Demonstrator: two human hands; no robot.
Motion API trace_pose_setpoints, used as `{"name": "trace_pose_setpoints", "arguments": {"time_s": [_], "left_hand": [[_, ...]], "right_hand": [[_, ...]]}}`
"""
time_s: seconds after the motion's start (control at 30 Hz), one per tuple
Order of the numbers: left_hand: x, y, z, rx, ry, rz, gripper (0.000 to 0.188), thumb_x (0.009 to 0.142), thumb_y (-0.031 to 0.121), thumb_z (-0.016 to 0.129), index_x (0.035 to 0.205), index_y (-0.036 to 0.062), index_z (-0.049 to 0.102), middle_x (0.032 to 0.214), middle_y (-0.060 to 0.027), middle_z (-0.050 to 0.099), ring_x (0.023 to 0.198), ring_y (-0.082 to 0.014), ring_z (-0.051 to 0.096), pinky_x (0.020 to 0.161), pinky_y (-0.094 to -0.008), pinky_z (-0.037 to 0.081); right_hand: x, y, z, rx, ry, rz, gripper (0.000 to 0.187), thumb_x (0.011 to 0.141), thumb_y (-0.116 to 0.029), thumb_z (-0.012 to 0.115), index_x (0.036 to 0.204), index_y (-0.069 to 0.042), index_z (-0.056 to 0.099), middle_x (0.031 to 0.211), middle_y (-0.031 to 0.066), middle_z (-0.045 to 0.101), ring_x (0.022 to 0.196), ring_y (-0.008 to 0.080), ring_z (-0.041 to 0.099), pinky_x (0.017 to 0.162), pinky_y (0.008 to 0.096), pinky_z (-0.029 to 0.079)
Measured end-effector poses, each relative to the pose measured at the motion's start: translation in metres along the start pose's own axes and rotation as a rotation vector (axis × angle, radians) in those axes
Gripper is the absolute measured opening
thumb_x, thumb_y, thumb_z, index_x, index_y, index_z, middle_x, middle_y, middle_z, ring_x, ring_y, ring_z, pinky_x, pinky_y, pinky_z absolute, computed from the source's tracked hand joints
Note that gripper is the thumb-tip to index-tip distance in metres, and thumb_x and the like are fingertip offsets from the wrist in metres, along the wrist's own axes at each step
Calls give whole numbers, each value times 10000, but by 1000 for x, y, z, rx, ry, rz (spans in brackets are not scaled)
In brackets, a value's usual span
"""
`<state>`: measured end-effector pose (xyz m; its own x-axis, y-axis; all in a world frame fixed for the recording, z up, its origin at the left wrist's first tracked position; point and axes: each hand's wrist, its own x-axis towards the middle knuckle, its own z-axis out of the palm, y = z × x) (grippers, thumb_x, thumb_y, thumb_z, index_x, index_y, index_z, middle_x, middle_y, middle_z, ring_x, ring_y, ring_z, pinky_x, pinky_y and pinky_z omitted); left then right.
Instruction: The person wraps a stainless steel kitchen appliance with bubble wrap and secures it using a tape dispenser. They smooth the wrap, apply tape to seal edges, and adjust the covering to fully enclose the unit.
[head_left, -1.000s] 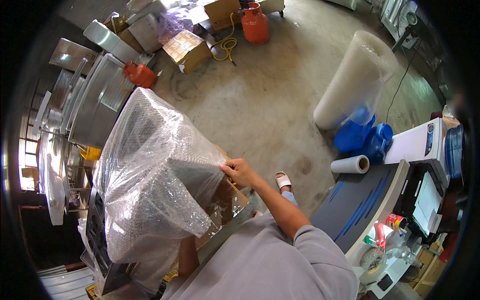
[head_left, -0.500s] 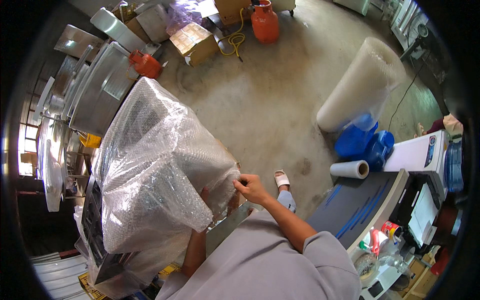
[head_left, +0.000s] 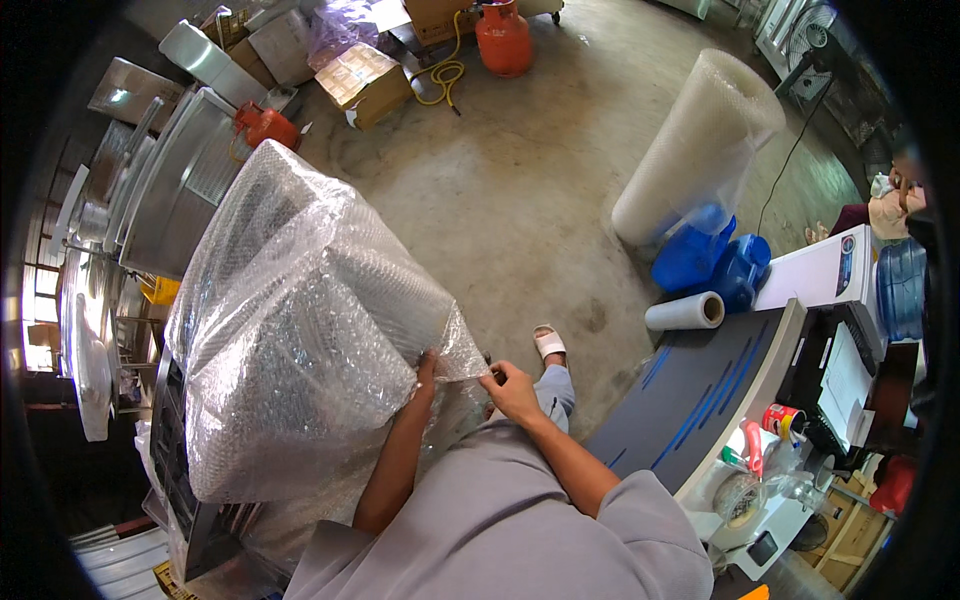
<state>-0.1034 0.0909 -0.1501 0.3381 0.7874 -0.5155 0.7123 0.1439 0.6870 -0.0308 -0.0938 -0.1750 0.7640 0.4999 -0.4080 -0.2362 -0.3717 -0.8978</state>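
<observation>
A large sheet of clear bubble wrap (head_left: 300, 300) drapes over a bulky object on my left, whose dark slotted side (head_left: 172, 430) shows below the sheet's edge. My right hand (head_left: 514, 393) is closed in a pinch on a corner of the sheet, pulled out towards me. Beside it, my left hand (head_left: 427, 372) grips a fold of the same sheet, its fingers partly hidden by the plastic. The stretch of wrap between both hands is taut and creased.
A tall bubble wrap roll (head_left: 700, 150) stands at the right beside blue jugs (head_left: 738, 270). A film roll (head_left: 685, 312) lies by a dark tabletop (head_left: 690, 390). Tape and tools crowd the lower right. Gas cylinders (head_left: 503, 40), a carton (head_left: 362, 85) and a yellow hose (head_left: 440, 75) are behind.
My left hand has come up from behind the hanging wrap to its front fold. My right hand has drawn the sheet's corner slightly outward. The whole view has shifted a little.
</observation>
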Motion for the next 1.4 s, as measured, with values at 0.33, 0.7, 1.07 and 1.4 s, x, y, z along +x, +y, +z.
{"name": "trace_pose_setpoints", "arguments": {"time_s": [0.33, 0.7, 1.07, 1.4], "left_hand": [[-37, 73, -93, 498, -24, 329, 763, 942, 466, 681, 1465, -41, 456, 1498, -264, 481, 1397, -409, 451, 1145, -448, 364], [-1, 68, -131, 382, 43, 469, 737, 933, 447, 692, 1450, -31, 473, 1473, -261, 494, 1381, -411, 460, 1138, -456, 369], [-4, 67, -127, 349, 60, 457, 712, 924, 428, 703, 1435, -20, 490, 1449, -259, 506, 1365, -412, 468, 1131, -463, 375], [-10, 61, -115, 334, 61, 452, 690, 916, 411, 713, 1421, -11, 506, 1427, -257, 518, 1351, -414, 476, 1124, -470, 380]], "right_hand": [[-16, 49, 50, -92, -118, 4, 452, 1010, -435, 590, 963, 9, 663, 775, 151, 669, 734, 245, 661, 696, 400, 497], [12, -66, 56, 95, 44, -196, 417, 966, -308, 619, 766, 58, 621, 545, 89, 538, 520, 144, 490, 522, 385, 413], [13, -28, 30, -101, -187, 148, 392, 894, -284, 630, 1065, 64, 689, 842, 197, 731, 668, 288, 730, 695, 435, 579], [0, -21, 25, -447, -183, -5, 352, 928, -388, 645, 1089, -81, 701, 943, 244, 717, 903, 444, 690, 790, 526, 536]]}}
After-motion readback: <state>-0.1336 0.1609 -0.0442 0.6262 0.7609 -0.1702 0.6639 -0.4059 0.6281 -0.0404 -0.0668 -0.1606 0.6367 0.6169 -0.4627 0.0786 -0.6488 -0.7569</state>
